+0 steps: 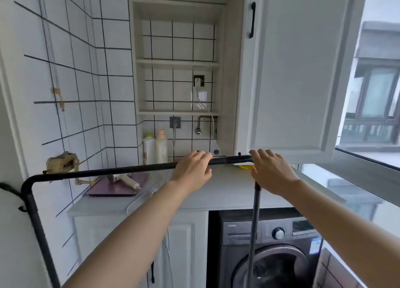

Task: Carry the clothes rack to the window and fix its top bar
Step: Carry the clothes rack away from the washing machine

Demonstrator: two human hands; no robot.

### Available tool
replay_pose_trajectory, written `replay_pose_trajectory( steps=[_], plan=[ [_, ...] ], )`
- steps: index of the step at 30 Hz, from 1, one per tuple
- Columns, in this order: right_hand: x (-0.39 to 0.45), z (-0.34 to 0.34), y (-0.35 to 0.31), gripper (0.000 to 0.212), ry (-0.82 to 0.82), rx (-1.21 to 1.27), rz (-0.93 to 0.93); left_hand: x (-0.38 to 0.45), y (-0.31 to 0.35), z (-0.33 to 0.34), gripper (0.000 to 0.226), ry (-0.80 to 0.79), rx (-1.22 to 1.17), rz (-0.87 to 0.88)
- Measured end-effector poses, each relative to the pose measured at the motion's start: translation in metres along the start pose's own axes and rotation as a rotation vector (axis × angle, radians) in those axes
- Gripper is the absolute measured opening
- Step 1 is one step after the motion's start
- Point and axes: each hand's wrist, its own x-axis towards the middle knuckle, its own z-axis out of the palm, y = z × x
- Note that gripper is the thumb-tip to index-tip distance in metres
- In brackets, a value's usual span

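The black metal clothes rack stands in front of me. Its top bar [104,172] runs from a rounded left corner to a right corner near the cabinet. My left hand [193,168] is wrapped over the top bar right of its middle. My right hand [271,170] covers the bar's right corner, fingers curled on it, where the right upright [255,218] drops down. The left upright [37,222] descends along the left wall. The window [372,136] is immediately to the right.
A white counter [218,192] behind the rack holds two bottles [155,148], a purple tray [116,187] with a white tool and a cable. A dark washing machine [270,251] sits under the counter. A white cabinet door [298,71] hangs above the right hand.
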Motion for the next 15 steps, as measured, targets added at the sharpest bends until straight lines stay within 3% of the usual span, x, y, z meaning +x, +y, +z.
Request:
replay_pose_trajectory(
  steps=[5, 8, 15],
  plan=[
    [0.034, 0.040, 0.028, 0.035, -0.044, 0.029, -0.026, 0.040, 0.008, 0.045, 0.037, -0.024, 0.051, 0.018],
    [0.049, 0.059, 0.044, 0.037, -0.104, 0.180, -0.031, 0.061, 0.011, 0.065, 0.035, 0.009, 0.065, 0.061],
    [0.071, 0.087, 0.051, 0.014, -0.183, 0.519, -0.052, 0.087, 0.011, 0.099, 0.035, 0.057, 0.138, 0.158]
  ],
)
